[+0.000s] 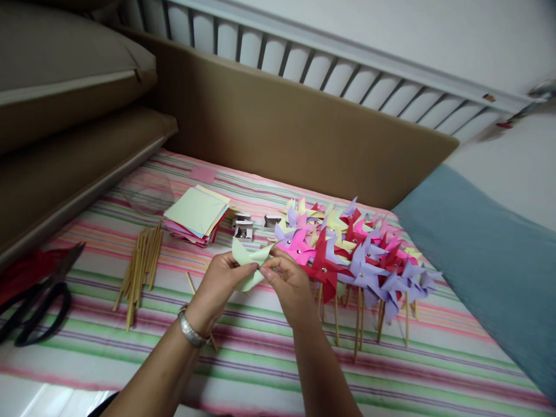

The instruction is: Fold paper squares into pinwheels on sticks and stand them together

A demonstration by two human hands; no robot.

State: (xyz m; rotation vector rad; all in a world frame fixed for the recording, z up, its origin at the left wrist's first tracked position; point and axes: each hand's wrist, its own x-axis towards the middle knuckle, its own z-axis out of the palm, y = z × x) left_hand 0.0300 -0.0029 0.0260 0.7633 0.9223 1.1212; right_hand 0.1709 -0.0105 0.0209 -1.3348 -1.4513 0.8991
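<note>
Middle of the pale green paper [244, 253] covered by fingertips, side items cut off.
Whatever is pinched between the left hand [223, 275] and the right hand [290, 286] cannot be made out. The middle of a thin stick [190, 282] is hidden by the left wrist. The forearms [153, 366] are cut off by the bottom edge, the scissors [47, 292] and a blurred red item [26, 270] by the left. Rear pinwheels [324, 269] are partly covered by those in front. The contents of the small boxes [243, 219] are too small to be told.
</note>
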